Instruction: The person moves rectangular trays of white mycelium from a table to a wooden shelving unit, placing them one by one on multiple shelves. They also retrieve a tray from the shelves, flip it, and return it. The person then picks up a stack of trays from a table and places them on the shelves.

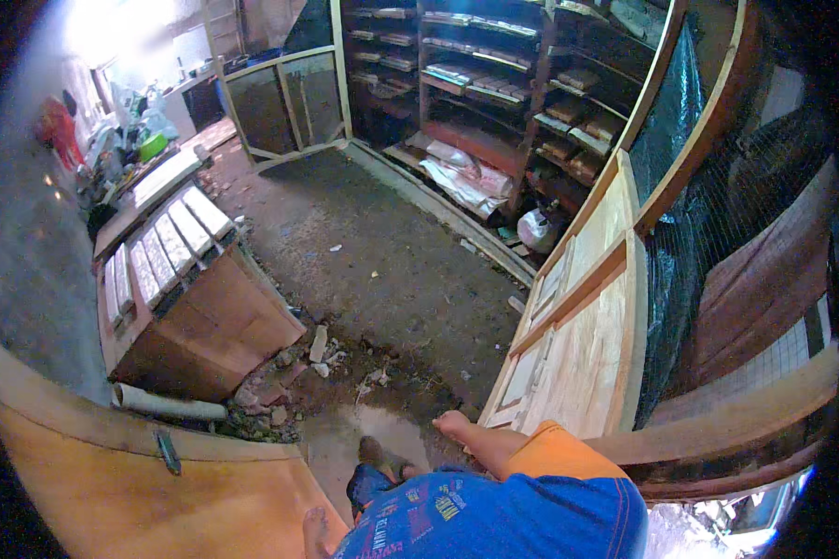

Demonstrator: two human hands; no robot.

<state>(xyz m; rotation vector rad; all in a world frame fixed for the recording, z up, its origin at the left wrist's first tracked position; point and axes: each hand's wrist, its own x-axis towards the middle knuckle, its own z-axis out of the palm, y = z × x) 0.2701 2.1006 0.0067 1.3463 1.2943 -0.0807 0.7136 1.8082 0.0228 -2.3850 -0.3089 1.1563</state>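
My right hand (453, 426) is held out in front of my body with the fingers curled in, and I see nothing in it. It is close to the lower end of a pale wooden door (578, 373) on the right; a gap seems to separate them. Low in the picture, my left hand (316, 524) is beside the edge of an orange-brown wooden door panel (186, 503). Its fingers are too small and partly hidden to read, and whether it touches the panel cannot be told. A metal latch (167, 452) is fixed on that panel.
A brown box-like stand (224, 326) with white slats on top stands at left, with rubble (275, 396) and a pipe (168, 403) at its foot. Shelves (480, 56) holding trays line the back. A framed mesh door (284, 102) stands at far left. Dark earth floor (382, 252) lies ahead.
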